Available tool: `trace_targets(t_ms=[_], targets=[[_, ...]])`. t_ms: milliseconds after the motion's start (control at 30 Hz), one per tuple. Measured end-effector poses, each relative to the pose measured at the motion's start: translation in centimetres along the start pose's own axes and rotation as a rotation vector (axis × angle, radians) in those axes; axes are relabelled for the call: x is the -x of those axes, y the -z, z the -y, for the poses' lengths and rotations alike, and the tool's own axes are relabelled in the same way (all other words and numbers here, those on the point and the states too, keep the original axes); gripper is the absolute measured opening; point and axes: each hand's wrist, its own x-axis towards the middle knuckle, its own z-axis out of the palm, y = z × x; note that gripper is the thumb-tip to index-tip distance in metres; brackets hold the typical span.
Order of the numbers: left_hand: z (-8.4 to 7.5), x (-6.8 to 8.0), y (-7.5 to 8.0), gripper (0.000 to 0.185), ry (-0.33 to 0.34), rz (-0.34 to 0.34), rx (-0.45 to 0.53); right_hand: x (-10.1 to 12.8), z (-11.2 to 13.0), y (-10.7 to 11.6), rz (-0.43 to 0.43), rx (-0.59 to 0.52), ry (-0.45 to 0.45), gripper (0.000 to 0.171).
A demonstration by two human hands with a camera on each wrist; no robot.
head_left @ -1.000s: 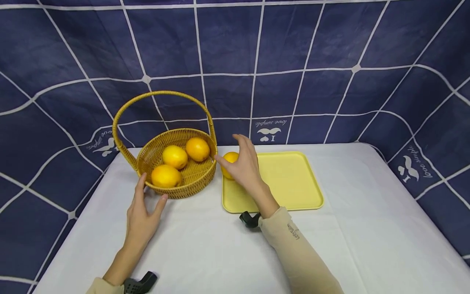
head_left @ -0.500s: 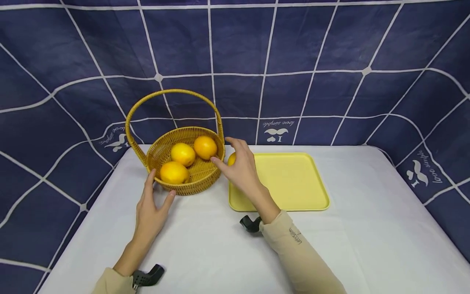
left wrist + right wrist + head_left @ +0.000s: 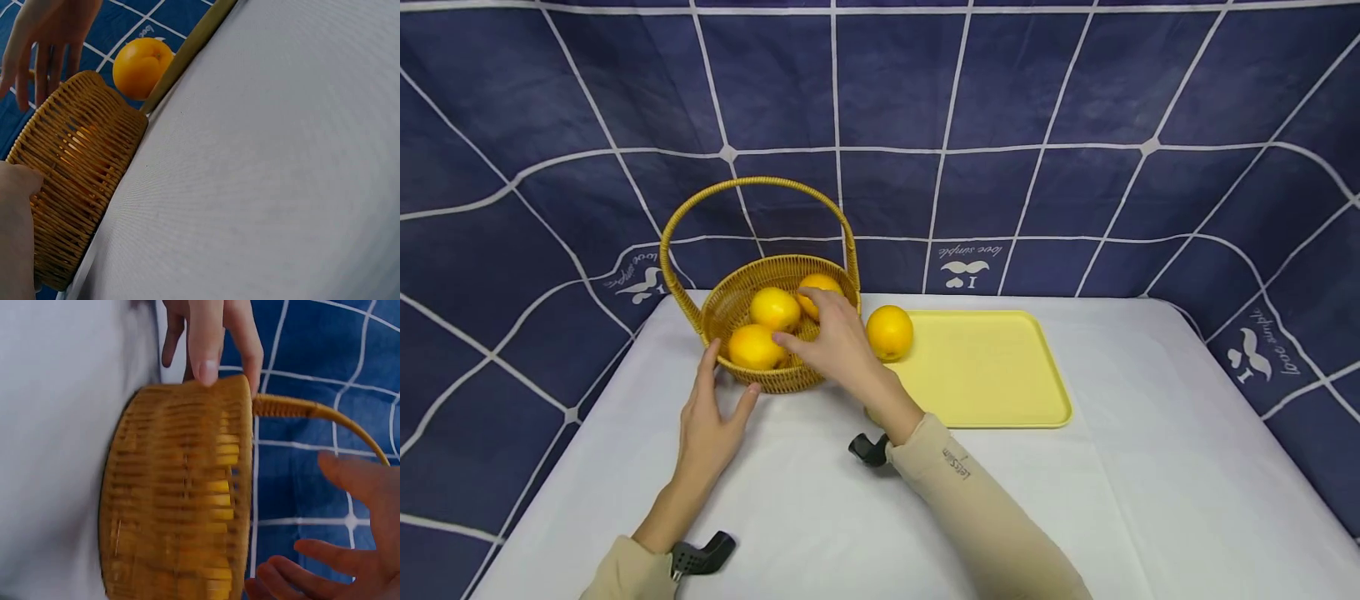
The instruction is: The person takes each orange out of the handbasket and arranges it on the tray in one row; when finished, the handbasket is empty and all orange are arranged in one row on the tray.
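wicker basket [image 3: 790,382], at your eleven o'clock, holds three oranges [image 3: 775,309]; one more orange [image 3: 890,332] sits at the tray's [image 3: 992,371] ten o'clock corner. your left hand [image 3: 706,432] touches the basket at eight, your right hand [image 3: 846,346] hovers over it, thumbs and fingers apart. oranges seem firm, likely slick: cup their middles.

Both arms reach forward, in beige sleeves [image 3: 977,508] that end near the wrists. The left forearm [image 3: 666,517] slants up and to the right; the right one leans up and to the left, so they converge. The left hand [image 3: 709,437] is spread, its thumb [image 3: 205,365] well apart from the index finger. The right hand [image 3: 838,342] is farther forward, thumb and fingers parted with a wide gap between them, the hand pointing leftward.
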Motion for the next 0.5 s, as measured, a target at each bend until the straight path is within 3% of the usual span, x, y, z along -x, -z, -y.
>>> trace_targets(t_ms=[200,500], targets=[[0.3,0.1,0.1,0.090,0.000,-0.007,-0.008,-1.5,1.9,-2.6,0.138,0.102,-0.011,0.083],[0.4,-0.4,-0.2,0.090,-0.031,-0.015,0.023,-3.0,2.4,-5.2,0.242,0.267,-0.036,0.070]])
